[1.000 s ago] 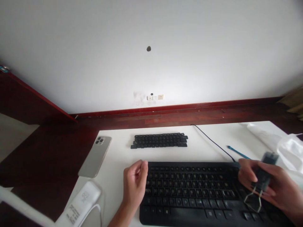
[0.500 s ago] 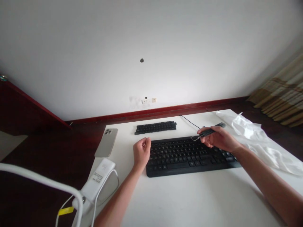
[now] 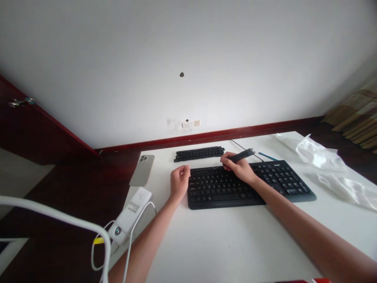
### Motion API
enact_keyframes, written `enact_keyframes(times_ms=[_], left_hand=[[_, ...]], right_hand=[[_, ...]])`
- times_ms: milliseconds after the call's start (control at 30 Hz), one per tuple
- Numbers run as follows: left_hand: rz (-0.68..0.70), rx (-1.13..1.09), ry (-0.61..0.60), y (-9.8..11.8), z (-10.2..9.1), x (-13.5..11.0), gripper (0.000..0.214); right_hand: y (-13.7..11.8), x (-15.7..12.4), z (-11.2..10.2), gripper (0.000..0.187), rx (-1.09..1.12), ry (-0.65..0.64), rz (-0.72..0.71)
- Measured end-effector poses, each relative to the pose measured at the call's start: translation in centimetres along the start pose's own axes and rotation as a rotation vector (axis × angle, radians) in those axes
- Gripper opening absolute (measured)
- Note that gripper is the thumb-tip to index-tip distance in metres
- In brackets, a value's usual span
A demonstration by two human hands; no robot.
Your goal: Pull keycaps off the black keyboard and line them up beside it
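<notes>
A black keyboard [image 3: 224,199] lies on the white table, its right part showing past my forearm. In my right hand [image 3: 237,167], a keycap puller [image 3: 244,156] with a black handle and thin wire end is gripped above the keyboard's back edge. The wire end points left and is partly blurred, so I cannot tell whether it touches a key. My left hand [image 3: 179,181] is closed beside the keyboard's left end; its curled fingers hide anything inside. Behind the keyboard sits a block of loose black keycaps [image 3: 198,154] set in rows.
A phone [image 3: 142,170] lies face down at the table's left edge, near a white power bank [image 3: 132,212] with a cable. On the right are a blue stick [image 3: 267,156] and crumpled white plastic [image 3: 318,155]. A thick white tube [image 3: 59,214] crosses the lower left.
My right hand has moved left along the keyboard with the keycap puller, uncovering the number pad and the blue stick. My left hand stays by the keyboard's left end. The camera view has shifted slightly.
</notes>
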State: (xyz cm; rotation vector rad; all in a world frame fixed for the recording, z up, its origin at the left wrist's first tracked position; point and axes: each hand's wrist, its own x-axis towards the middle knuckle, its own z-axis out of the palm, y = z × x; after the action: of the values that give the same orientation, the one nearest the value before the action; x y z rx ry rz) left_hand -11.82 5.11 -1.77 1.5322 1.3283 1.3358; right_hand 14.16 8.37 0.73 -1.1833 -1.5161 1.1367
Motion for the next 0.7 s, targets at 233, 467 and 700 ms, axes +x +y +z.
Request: enact_keyframes(times_ms=[233, 467, 700], left_hand=[[-0.043, 0.03, -0.038, 0.06, 0.26, -0.23, 0.051], [-0.03, 0.062, -0.059, 0.38, 0.27, -0.27, 0.051], [-0.015, 0.03, -0.057, 0.32, 0.35, -0.18, 0.05]], right_hand=[[0.35, -0.62, 0.1, 0.027, -0.085, -0.006, -0.076], [0.55, -1.09, 0.19, 0.022, -0.186, 0.018, -0.17], [0.09, -0.9, 0.3, 0.024, -0.253, -0.092, -0.116]])
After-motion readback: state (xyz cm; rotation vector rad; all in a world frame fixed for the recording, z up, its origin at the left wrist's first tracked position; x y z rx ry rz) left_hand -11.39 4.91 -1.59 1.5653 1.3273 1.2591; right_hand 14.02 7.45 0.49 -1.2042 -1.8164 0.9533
